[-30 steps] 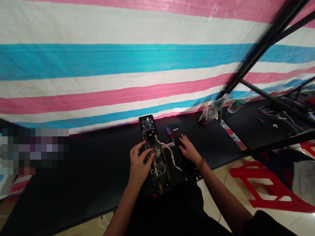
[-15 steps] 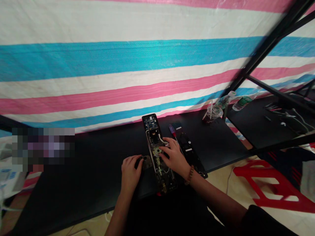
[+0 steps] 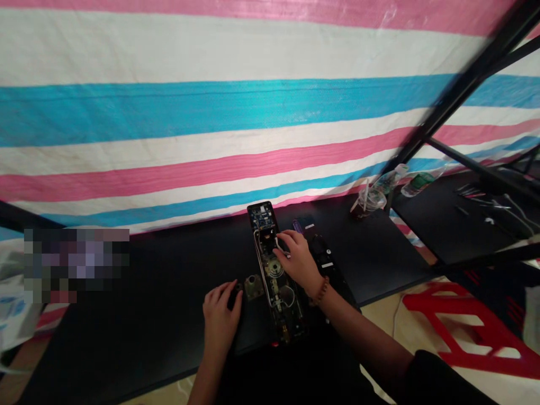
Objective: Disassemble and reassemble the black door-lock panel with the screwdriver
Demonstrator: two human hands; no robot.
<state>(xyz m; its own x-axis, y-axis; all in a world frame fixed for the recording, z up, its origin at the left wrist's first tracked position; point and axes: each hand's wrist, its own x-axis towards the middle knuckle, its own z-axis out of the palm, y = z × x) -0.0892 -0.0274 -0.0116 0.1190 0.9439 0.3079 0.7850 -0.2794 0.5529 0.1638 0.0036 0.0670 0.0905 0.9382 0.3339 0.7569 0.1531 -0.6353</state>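
Right hand (image 3: 300,261) is pinching white cable (image 3: 282,251) over opened device (image 3: 275,268), lying between hands; left hand (image 3: 220,315) is resting, grip too dark to tell. Casing edges likely suiting holding, wiring bending, fragile.

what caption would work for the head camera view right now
Head view: the right hand works over an opened device while the left hand rests beside a small metal plate
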